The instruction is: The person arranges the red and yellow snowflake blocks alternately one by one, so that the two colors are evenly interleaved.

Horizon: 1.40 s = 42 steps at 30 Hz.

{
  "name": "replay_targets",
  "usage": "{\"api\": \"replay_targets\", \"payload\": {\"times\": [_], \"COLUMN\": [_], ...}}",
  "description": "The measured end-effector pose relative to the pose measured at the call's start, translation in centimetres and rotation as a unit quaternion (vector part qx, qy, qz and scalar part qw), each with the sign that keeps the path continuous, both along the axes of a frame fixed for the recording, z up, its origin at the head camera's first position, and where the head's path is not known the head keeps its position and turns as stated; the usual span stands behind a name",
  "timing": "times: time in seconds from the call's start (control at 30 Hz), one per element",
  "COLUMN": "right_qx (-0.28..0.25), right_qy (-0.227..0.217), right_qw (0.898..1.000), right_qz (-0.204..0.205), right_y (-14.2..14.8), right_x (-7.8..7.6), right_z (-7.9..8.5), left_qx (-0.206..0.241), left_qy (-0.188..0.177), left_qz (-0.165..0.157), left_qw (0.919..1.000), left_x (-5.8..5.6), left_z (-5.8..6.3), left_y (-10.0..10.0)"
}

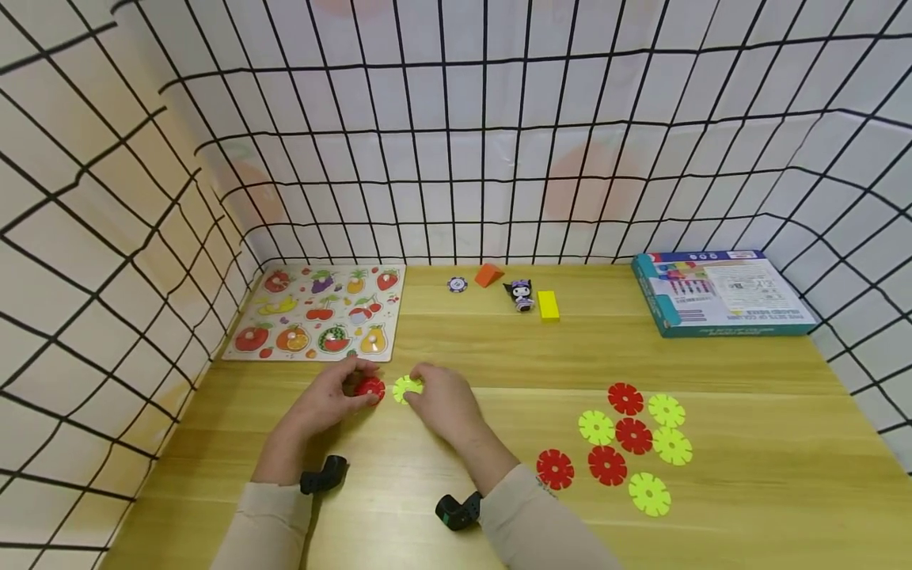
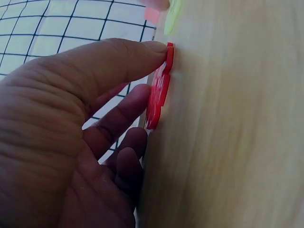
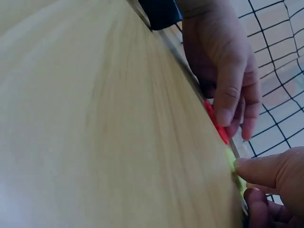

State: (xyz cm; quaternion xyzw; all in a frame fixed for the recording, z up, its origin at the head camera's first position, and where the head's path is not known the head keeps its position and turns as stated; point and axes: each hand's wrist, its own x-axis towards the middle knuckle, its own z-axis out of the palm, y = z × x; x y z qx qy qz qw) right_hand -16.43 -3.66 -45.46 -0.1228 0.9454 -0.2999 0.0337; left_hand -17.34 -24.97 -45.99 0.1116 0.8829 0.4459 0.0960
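Observation:
A red notched plastic disc (image 1: 369, 387) lies on the table before the person's left hand (image 1: 329, 402), which holds it by the edges between thumb and fingers. In the left wrist view the thumb presses the near rim of the red disc (image 2: 159, 90). Just to its right is a yellow-green notched disc (image 1: 404, 389), pinched at its right side by thumb and index finger of the right hand (image 1: 449, 405). A small gap separates the two discs in the head view. Both lie flat, or nearly so, at table level.
Several red discs (image 1: 606, 465) and yellow-green discs (image 1: 650, 494) lie loose at the right. A fruit puzzle board (image 1: 299, 340) is back left; a chip (image 1: 457, 284), orange block (image 1: 488, 275), figurine (image 1: 521, 295), yellow block (image 1: 548, 305) and flat box (image 1: 727, 294) stand along the back. Black wire grid (image 1: 484, 127) encloses the table.

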Motion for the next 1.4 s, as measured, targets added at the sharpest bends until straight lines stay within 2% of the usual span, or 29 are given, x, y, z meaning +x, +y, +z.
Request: {"api": "replay_targets", "payload": {"times": [0.13, 0.27, 0.4, 0.53, 0.73, 0.83, 0.9, 1.0, 1.2, 1.4], "right_qx": [0.028, 0.032, 0.028, 0.004, -0.021, -0.014, -0.004, 0.009, 0.020, 0.042], "right_qy": [-0.004, -0.012, -0.022, -0.053, -0.086, -0.104, -0.119, -0.141, -0.179, -0.178], "right_qw": [1.000, 0.999, 0.999, 0.998, 0.994, 0.991, 0.987, 0.980, 0.969, 0.967], "right_qz": [-0.006, -0.006, 0.014, 0.039, 0.058, 0.089, 0.112, 0.142, 0.167, 0.177], "right_y": [-0.4, -0.6, -0.4, 0.8, 4.3, 6.5, 8.2, 11.1, 16.8, 20.3], "right_x": [0.1, 0.2, 0.3, 0.2, 0.5, 1.3, 1.9, 2.5, 4.0, 5.5], "right_z": [0.1, 0.2, 0.3, 0.8, 3.6, 5.1, 5.5, 5.3, 3.7, 2.6], "left_qx": [0.004, 0.005, 0.007, -0.009, -0.063, -0.074, -0.086, -0.095, -0.093, -0.099], "left_qy": [-0.001, -0.001, -0.001, 0.014, 0.058, 0.067, 0.075, 0.089, 0.098, 0.101], "left_qz": [-0.001, 0.004, 0.002, -0.003, -0.006, -0.007, -0.011, -0.017, -0.023, -0.024], "left_qw": [1.0000, 1.0000, 1.0000, 0.9999, 0.9963, 0.9950, 0.9935, 0.9913, 0.9906, 0.9896], "left_x": [-0.1, -0.2, 0.0, 0.2, 0.2, 0.2, 0.2, 0.2, 0.5, 0.4], "left_z": [-0.2, -0.3, -0.2, -0.2, -0.3, -0.4, -0.5, -0.8, -1.0, -0.9], "left_y": [0.1, 0.2, 0.3, 0.7, 1.5, 2.0, 2.3, 2.7, 2.9, 3.0]}}
